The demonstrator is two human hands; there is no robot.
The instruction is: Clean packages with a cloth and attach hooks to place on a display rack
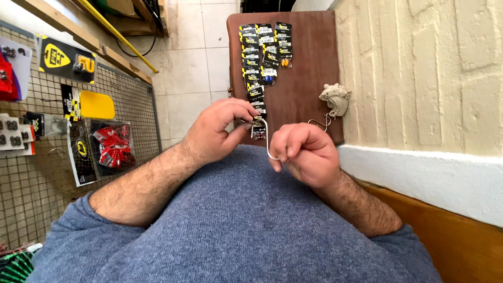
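Wire hook (268, 140) sits pinched between both hands: left hand (220, 131) fingertips closed on its top, right hand (304, 154) fisted around its bottom.

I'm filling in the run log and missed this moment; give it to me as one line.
left hand: pinches small carded packet | right hand: grips white wire hook | brown table: row of packets, crumpled rag

The small packets (264, 57) lie in rows on the surface (309, 78), and the wall (419, 68) stands to its right. A wire grid (31, 178) with hanging packages is on the left. Both hands, the left hand (217, 131) and the right hand (306, 154), meet before the surface, with a hook (266, 137) between them.
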